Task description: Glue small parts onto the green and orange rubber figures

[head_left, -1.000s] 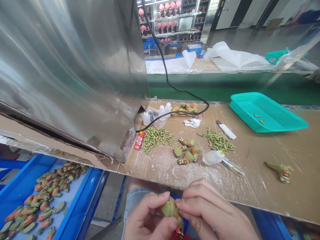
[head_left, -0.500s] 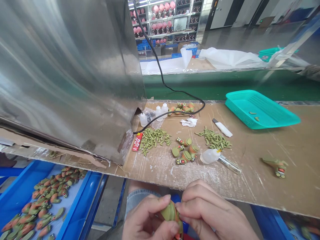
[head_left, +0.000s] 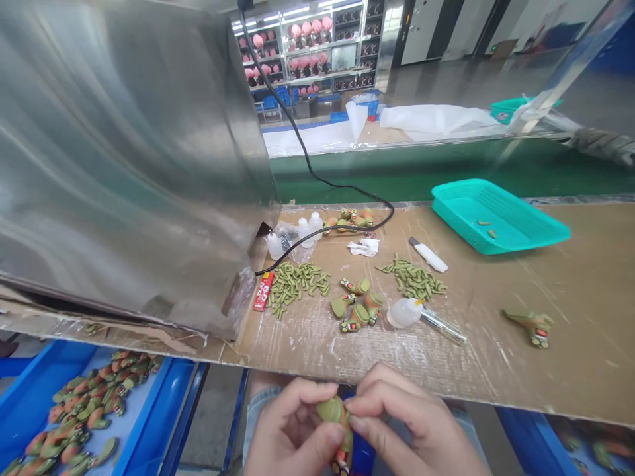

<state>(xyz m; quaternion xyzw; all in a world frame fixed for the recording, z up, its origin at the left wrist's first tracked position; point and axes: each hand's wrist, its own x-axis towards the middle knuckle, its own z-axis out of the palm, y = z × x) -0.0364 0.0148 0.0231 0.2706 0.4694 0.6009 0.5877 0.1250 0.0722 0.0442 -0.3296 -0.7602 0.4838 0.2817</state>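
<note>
My left hand [head_left: 292, 430] is closed around a small green-and-orange figurine [head_left: 331, 411], held just below the table's front edge. Thumb and fingers of my right hand [head_left: 397, 420] are pinched together and touch the figurine's right side; whether a small piece is between them is hidden. Ahead on the table lie several similar figurines [head_left: 358, 316]. Small green curved pieces form a left pile [head_left: 297, 284] and a right pile [head_left: 414, 277]. A squeeze bottle [head_left: 404, 312] with a yellow tip lies beside a shiny metal tube [head_left: 444, 325].
A turquoise basket [head_left: 501, 228] holds a few green pieces. A white-handled blade [head_left: 429, 254], a lone figurine [head_left: 530, 324] and white bottles [head_left: 303, 231] are on the cardboard. A metal housing [head_left: 133, 165] stands at left, with a black cable [head_left: 317, 175]. Blue trays [head_left: 159, 410] of figurines sit below.
The view has shifted a little, so the table things appear further left. My hands stay on the figurine, which now shows more upright with my left fingers spread slightly higher around it.
</note>
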